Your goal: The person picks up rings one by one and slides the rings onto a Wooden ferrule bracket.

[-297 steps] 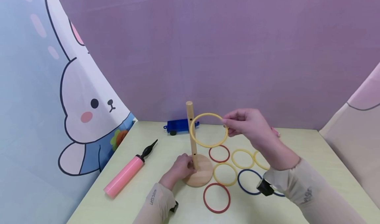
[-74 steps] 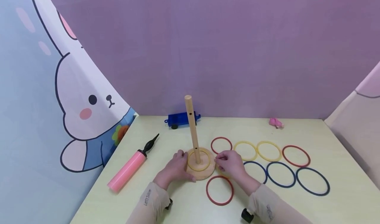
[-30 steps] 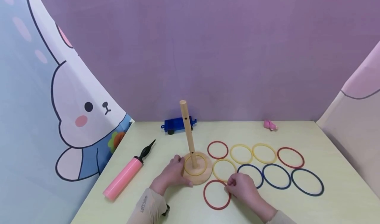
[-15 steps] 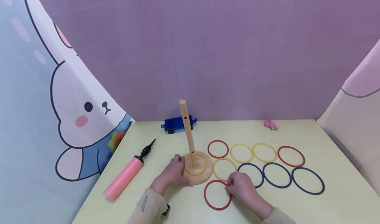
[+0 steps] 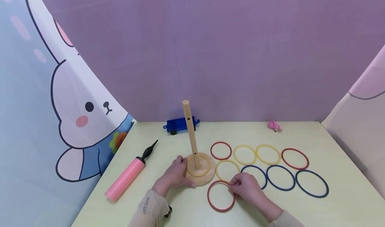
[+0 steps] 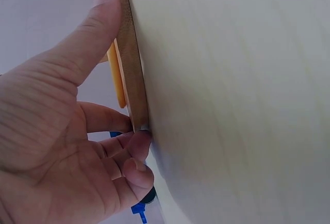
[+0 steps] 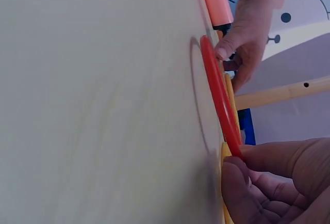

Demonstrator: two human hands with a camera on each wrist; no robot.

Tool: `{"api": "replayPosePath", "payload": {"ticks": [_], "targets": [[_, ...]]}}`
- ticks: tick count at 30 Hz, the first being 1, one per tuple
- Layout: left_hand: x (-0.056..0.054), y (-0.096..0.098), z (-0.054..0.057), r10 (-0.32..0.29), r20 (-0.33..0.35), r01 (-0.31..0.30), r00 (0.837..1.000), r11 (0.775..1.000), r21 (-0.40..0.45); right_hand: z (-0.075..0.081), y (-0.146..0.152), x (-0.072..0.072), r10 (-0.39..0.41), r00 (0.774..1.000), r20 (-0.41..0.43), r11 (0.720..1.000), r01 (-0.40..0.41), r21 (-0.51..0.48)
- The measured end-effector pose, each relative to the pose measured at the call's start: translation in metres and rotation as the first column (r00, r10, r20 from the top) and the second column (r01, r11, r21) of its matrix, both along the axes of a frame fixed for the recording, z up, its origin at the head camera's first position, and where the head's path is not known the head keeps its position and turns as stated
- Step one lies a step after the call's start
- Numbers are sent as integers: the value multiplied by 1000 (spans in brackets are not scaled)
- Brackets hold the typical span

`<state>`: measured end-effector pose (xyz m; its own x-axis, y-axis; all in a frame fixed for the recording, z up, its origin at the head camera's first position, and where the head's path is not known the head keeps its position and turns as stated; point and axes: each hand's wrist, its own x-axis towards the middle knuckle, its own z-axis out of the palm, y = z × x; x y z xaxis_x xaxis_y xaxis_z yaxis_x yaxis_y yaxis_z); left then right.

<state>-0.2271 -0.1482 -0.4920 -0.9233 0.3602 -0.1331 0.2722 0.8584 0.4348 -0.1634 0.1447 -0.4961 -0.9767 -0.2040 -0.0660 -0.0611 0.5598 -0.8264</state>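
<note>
My right hand (image 5: 246,187) pinches the right edge of a red ring (image 7: 219,92) between thumb and forefinger. In the right wrist view that ring is tilted just off the table, with its shadow beside it. With thumb and fingers spread around its left edge, my left hand (image 5: 171,178) holds the round wooden base (image 5: 207,179) of a ring-toss stand. An upright wooden post (image 5: 191,133) rises from the base, and a yellow ring (image 5: 198,176) lies around the foot of it. The left wrist view shows the thumb and fingertips against the base's rim (image 6: 131,74).
Several more rings lie flat to the right, among them a yellow ring (image 5: 216,175), a red ring (image 5: 295,149) and a blue ring (image 5: 281,189). A pink hand pump (image 5: 126,180) lies left. Behind are a blue toy wagon (image 5: 176,125) and a pink toy (image 5: 274,125).
Earlier the right hand held a yellow ring by the post; a yellow ring now lies on the base. The right hand has moved to the near red ring and raised it slightly. The left stays.
</note>
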Motion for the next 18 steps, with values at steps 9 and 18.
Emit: {"api": "replayPosePath", "payload": {"ticks": [9, 18], "targets": [[0, 0, -3, -1, -15, 1, 1000, 1000, -4, 10, 7, -3, -6, 1000, -3, 998, 6, -63], [1, 1, -2, 5, -6, -5, 1000, 1000, 4, 34, 13, -8, -49, 998, 47, 980, 57, -190]]}}
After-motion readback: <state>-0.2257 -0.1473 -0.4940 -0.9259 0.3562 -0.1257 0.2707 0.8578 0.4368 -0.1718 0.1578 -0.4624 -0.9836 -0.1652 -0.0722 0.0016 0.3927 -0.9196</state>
